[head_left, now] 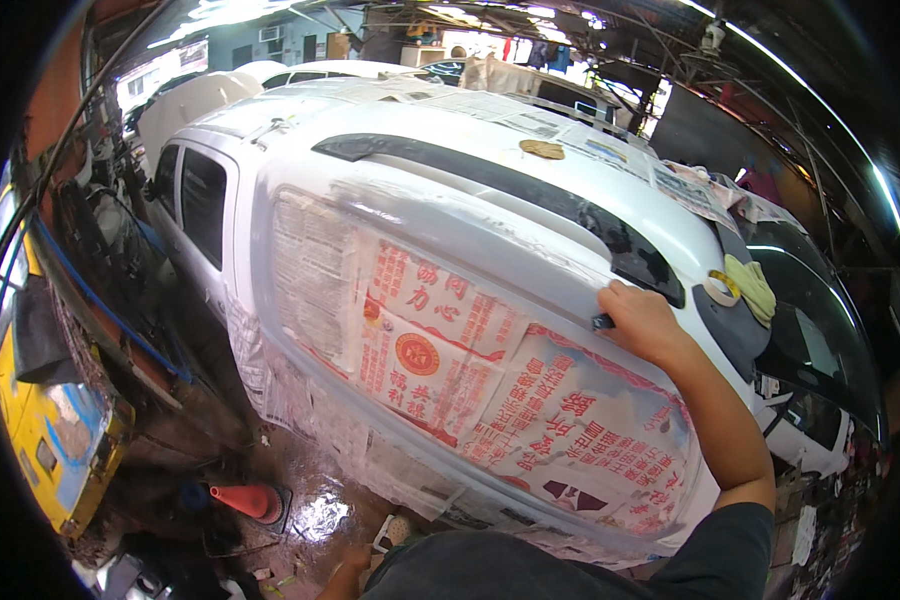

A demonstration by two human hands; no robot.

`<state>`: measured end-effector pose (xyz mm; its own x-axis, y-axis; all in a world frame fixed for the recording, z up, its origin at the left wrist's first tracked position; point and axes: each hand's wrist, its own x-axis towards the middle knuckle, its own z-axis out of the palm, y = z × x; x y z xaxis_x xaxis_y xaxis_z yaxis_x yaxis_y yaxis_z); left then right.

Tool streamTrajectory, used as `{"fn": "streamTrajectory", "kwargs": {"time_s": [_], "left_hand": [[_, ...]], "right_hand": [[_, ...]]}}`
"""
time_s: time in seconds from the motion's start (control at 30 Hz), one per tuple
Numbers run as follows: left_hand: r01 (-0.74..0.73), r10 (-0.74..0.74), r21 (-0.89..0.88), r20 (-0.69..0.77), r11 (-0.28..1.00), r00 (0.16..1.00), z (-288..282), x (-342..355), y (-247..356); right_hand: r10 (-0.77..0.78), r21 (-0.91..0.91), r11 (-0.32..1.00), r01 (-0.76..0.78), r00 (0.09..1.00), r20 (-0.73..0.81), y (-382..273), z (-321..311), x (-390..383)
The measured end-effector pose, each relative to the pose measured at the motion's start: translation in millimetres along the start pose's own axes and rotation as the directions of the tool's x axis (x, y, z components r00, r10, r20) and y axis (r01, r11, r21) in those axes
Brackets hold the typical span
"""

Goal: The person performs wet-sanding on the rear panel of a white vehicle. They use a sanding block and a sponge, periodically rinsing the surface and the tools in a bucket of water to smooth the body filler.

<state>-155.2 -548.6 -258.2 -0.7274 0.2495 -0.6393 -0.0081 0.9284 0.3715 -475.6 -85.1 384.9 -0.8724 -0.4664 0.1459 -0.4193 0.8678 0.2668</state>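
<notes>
My right hand (635, 318) is closed around a small dark block (603, 321), most of it hidden by the fingers. It rests at the grey strip along the upper side of a white vehicle (450, 118), just above the papered window. Red-printed paper sheets (440, 350) and newspaper (312, 270) cover the side glass. Low in the picture, beside my dark shirt, only part of my left hand (348, 568) shows, its fingers hidden. Close to it is a small object with a white, handle-like edge (382, 534); whether the hand touches it I cannot tell.
On the vehicle's roof lie a brown cloth pad (542, 149) and newspaper sheets (510, 112). Toward the right end are a tape roll (722, 288) and a pale green glove (752, 285). An orange cone (248, 502) lies on the wet floor near a yellow panel (55, 430).
</notes>
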Motion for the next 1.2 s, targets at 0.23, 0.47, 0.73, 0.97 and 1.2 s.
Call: {"fn": "streamTrajectory", "kwargs": {"time_s": [0.23,0.47,0.73,0.97,1.2], "left_hand": [[0.199,-0.050,-0.480,0.305,0.854,0.951,-26.8,1.5,50.3],[-0.219,0.469,-0.647,0.243,0.731,0.849,-234.9,-34.9,236.6],[-0.860,0.847,-0.369,-0.264,0.354,0.462,-271.3,-51.6,402.6],[-0.927,0.979,0.321,-0.125,0.193,0.160,-339.1,-108.6,452.4],[-0.877,0.974,0.436,0.010,0.201,0.228,-342.4,-110.6,478.2]], "right_hand": [[0.345,0.562,0.770,-0.300,0.938,0.029,-5.6,11.2,-130.8],[0.660,0.954,0.072,-0.291,0.731,0.173,-132.7,153.9,-245.1],[0.771,0.729,-0.610,0.309,0.444,0.457,-147.3,109.5,-246.3],[0.742,0.844,-0.535,0.019,0.489,0.459,-125.9,136.3,-293.3],[0.625,0.820,-0.568,-0.076,0.608,0.489,-108.7,119.4,-272.3]]}}
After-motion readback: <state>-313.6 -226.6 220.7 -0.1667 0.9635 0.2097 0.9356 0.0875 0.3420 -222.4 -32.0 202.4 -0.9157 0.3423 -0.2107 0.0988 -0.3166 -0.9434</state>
